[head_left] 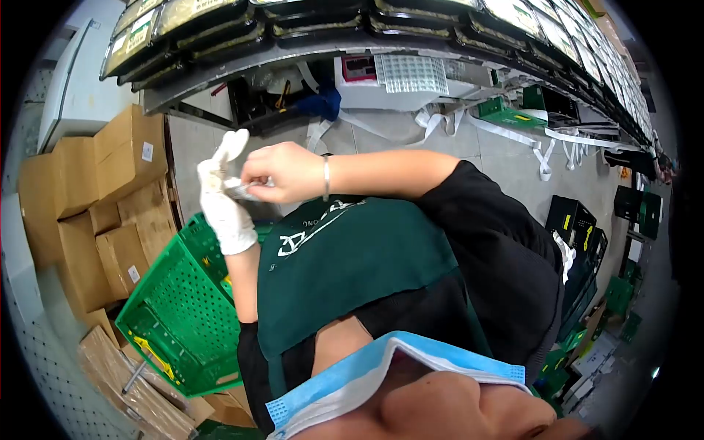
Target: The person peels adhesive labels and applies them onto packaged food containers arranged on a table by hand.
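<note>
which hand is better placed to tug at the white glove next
Probably the right hand: it is bare and pinching the white glove, which the left hand wears.

From where I stood, the dark green cloth apron [359, 257] carried white lettering: small capitals on it looked like "ONO", while the bigger slanting characters beside them escaped me. The green-and-white labels [141, 31] on the stacked black plastic trays [315, 31] were too small to read, as were the white square stickers [147, 152] on the brown cardboard boxes [117, 172].
</note>
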Demonstrator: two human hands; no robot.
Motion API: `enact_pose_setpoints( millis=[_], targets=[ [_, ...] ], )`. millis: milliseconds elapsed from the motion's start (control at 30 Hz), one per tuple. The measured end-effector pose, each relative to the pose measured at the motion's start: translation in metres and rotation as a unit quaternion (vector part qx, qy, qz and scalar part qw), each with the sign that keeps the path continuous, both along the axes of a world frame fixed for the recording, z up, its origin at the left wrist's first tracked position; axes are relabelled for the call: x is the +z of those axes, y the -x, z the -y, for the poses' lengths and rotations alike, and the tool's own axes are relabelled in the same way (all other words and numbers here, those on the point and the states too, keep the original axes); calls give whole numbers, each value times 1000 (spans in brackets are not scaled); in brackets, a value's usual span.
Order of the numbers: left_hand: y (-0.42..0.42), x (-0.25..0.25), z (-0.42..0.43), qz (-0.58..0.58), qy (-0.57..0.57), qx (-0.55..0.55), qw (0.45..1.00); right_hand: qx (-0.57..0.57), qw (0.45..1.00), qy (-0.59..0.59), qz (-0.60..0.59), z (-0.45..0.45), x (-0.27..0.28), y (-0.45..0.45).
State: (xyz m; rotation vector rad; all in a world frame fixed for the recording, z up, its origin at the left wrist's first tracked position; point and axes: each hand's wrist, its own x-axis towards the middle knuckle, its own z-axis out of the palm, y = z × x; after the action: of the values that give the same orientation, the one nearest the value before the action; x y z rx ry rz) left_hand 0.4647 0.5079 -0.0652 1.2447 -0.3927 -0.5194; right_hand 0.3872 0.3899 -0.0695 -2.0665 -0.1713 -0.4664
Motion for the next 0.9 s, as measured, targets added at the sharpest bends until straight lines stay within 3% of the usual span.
enact_pose_setpoints(
  millis=[133, 167, 200, 267, 333, 367, 400, 433, 467, 533, 600, 667, 733, 800, 900],
  targets=[
    [50, 0, 4, -46, -23, -123, 991, -42, 984, -152, -81, 18, -24, 42],
    [53, -19, -2, -73, -42, -106, 991, -11, 953, -250, -170, 25, -32, 53],
    [57, -40, -5, -99, -59, -83, 990, 17, 977, -161, -141, 32, -52, 61],
    [71, -35, 1, -195, -54, -44, 978, 36, 966, -166, -193, 53, -73, 79],
    [73, -36, -4, -177, -108, 26, 978, -88, 963, 157, -198, 112, -127, 88],
    [74, -39, -10, -168, -106, 50, 979, -142, 948, 177, -222, 156, -180, 96],
    [75, -46, -15, -168, -122, 80, 975, -213, 881, 247, -342, 203, -217, 98],
    [75, -53, -23, -182, -150, 94, 967, -283, 867, 272, -306, 244, -246, 116],
    [81, -61, -27, -189, -174, 135, 957, -310, 802, 303, -411, 281, -284, 126],
    [91, -72, -30, -257, -217, 176, 925, -375, 724, 361, -453, 317, -312, 145],
    [110, -78, -15, -286, -239, 228, 899, -338, 682, 459, -458, 345, -346, 155],
    [121, -90, -5, -275, -276, 232, 891, -297, 684, 473, -469, 366, -365, 158],
    [124, -92, 4, -274, -291, 245, 883, -205, 742, 402, -496, 385, -342, 143],
    [126, -87, 9, -269, -285, 258, 883, -315, 761, 462, -328, 398, -350, 135],
    [134, -81, 9, -247, -277, 257, 892, -395, 804, 412, -167, 413, -313, 123]
  ],
)
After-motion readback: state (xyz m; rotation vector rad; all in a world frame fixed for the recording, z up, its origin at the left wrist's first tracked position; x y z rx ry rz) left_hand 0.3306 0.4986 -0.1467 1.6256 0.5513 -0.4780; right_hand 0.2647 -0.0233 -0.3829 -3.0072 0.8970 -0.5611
